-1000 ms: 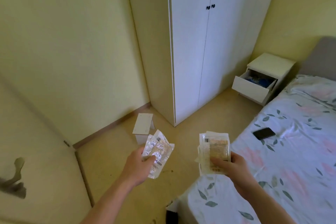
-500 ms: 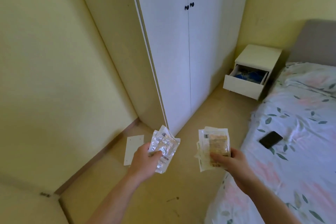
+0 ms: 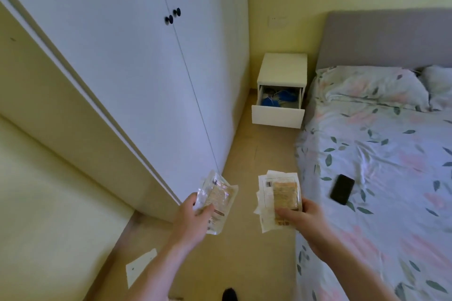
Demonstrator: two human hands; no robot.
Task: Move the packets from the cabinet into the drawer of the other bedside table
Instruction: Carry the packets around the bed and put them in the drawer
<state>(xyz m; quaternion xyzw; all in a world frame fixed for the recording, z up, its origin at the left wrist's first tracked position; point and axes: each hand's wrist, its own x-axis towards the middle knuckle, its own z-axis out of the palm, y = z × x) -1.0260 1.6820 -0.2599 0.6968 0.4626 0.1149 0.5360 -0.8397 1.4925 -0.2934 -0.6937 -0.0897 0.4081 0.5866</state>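
Note:
My left hand (image 3: pixel 193 217) grips a bundle of clear plastic packets (image 3: pixel 220 199) with pale contents. My right hand (image 3: pixel 302 219) holds a second stack of white-backed packets (image 3: pixel 278 197), thumb across the front. Both are held out at waist height over the floor. Ahead stands a white bedside table (image 3: pixel 282 68) in the corner, between the wardrobe and the bed. Its drawer (image 3: pixel 277 115) is pulled out and holds blue items and cords.
A tall white wardrobe (image 3: pixel 137 61) with black knobs lines the left side. A bed (image 3: pixel 381 154) with floral bedding fills the right, a black phone (image 3: pixel 342 189) lying on it. A narrow strip of floor runs between them. A small white panel (image 3: pixel 140 267) lies low left.
The view has turned right and advanced along the wardrobe; the bedside table now sits closer and more central. Both hands keep their packets in the same grip.

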